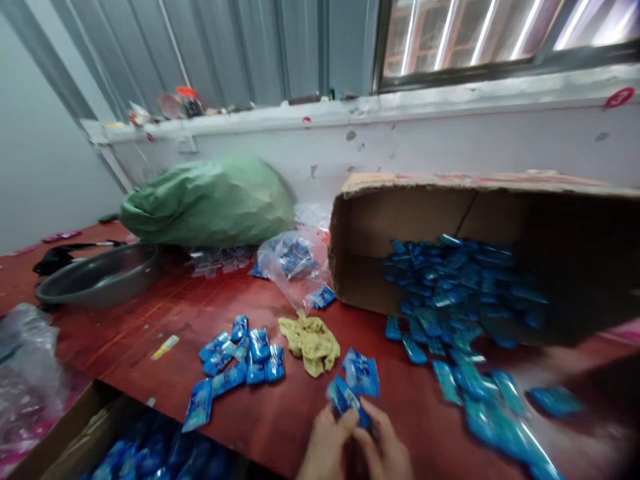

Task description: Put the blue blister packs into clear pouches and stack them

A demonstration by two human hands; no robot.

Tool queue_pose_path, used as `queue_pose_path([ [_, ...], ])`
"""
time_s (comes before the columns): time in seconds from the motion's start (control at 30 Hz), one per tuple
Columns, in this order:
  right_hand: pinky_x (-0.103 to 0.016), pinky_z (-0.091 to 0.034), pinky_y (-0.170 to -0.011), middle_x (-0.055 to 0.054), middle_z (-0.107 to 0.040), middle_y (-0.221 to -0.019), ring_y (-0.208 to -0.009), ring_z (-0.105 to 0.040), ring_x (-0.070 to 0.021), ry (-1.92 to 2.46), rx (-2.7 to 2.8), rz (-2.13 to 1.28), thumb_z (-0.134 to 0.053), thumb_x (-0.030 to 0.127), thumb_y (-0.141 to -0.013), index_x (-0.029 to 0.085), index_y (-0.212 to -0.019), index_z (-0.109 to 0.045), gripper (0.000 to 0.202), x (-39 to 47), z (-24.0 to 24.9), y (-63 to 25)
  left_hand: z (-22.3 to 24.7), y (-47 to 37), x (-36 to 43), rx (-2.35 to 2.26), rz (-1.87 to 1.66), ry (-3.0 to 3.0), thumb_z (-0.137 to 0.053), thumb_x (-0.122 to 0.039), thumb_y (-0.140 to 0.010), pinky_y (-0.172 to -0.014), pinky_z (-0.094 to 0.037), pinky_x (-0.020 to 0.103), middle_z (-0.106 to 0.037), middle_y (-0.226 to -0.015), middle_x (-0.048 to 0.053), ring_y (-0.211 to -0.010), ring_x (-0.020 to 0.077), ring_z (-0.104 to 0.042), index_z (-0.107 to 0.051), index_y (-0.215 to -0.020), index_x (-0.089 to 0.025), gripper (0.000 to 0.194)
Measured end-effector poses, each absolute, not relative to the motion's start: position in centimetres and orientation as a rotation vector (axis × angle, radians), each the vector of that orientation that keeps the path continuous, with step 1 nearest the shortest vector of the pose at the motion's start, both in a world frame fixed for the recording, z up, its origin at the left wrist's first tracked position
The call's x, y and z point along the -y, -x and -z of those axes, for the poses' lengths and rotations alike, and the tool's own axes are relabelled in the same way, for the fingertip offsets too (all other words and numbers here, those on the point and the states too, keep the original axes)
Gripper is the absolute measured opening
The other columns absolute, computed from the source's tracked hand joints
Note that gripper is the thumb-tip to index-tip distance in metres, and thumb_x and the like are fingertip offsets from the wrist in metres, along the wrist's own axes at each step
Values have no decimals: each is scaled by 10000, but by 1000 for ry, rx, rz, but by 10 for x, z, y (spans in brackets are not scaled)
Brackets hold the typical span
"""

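Near the table's front edge, my left hand (325,437) and my right hand (383,440) are closed together on a small blue packet (343,395). Its printed top sticks out above my fingers; its lower part is hidden by them. Just beyond it lies a flat blue wrapper (361,372), with a crumpled yellow cloth (313,343) behind and to the left. A loose group of filled blue packets (256,353) lies left of the cloth. To my right, teal-blue pieces (480,400) spread over the table, blurred in places.
A cardboard box (365,280) on its side spills many blue pieces at the right. Behind are a clear bag (295,260) of wrappers and a green sack (210,203). A grey basin (100,273) stands left. Below the front edge, an open carton (75,433) holds blue packets.
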State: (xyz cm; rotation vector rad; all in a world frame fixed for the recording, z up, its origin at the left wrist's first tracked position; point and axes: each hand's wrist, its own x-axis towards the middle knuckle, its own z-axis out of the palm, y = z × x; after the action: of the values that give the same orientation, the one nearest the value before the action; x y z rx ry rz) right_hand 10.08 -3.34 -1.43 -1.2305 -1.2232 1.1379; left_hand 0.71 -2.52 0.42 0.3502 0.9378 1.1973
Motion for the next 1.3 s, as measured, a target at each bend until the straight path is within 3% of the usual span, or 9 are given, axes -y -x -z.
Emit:
queue_pose_path([
  [0.07,-204,-490,-440,-21,-642,-613,-465,-578,-135,1182,1229,-1254,-560,430,-748,176,-1032,-567,381,34,5,-103,-15,-9,29,-929,-1149,-328,-667,-398,-617,-406,-303,211,-557,-597,4,-433,81,-456,-574,-796,-138,329],
  [0.13,-192,-464,-391,15,-597,-580,-421,-549,-111,1148,1101,-1421,-554,419,-759,177,-1019,-526,356,31,-2,-105,-23,-6,30,-892,-1118,-367,-608,-379,-690,-409,-325,208,-538,-571,-2,-420,71,-448,-567,-764,-127,266],
  [0.3,-176,-462,-340,41,-567,-575,-398,-555,-93,1048,836,-1773,-563,408,-751,175,-973,-488,331,28,-8,-105,-28,3,31,-869,-1039,-398,-476,-437,-768,-379,-368,236,-534,-565,8,-418,101,-468,-539,-705,-133,316],
  [0.77,-163,-460,-343,57,-562,-575,-400,-560,-84,1097,903,-1546,-559,380,-765,177,-962,-478,294,35,-10,-101,-27,-7,35,-1001,-1126,-425,-573,-401,-714,-366,-273,182,-468,-544,-48,-396,44,-361,-533,-766,-151,259],
  [1.07,-179,-491,-354,42,-573,-579,-407,-558,-76,923,488,-1861,-600,409,-735,168,-853,-486,291,32,-6,-103,-21,-1,40,-817,-1079,-340,-503,-440,-753,-408,-340,206,-513,-636,3,-491,82,-449,-573,-781,-137,313],
  [1.17,-188,-504,-369,38,-578,-583,-409,-550,-71,871,448,-1938,-605,376,-740,163,-843,-501,258,32,-7,-107,-21,5,35,-847,-1082,-378,-536,-403,-743,-486,-406,235,-564,-673,17,-556,111,-519,-572,-811,-146,268],
  [1.23,-187,-502,-365,38,-576,-566,-387,-530,-63,842,416,-1987,-599,351,-746,156,-829,-512,230,32,-7,-108,-22,9,30,-903,-1137,-379,-606,-330,-708,-625,-442,254,-614,-794,26,-674,123,-568,-566,-889,-169,245],
  [1.3,-183,-495,-352,38,-572,-554,-363,-507,-55,827,365,-2040,-592,336,-747,147,-802,-520,209,31,-6,-108,-22,14,25,-917,-1168,-366,-657,-258,-668,-753,-430,269,-629,-937,37,-802,132,-583,-542,-988,-196,346],
])
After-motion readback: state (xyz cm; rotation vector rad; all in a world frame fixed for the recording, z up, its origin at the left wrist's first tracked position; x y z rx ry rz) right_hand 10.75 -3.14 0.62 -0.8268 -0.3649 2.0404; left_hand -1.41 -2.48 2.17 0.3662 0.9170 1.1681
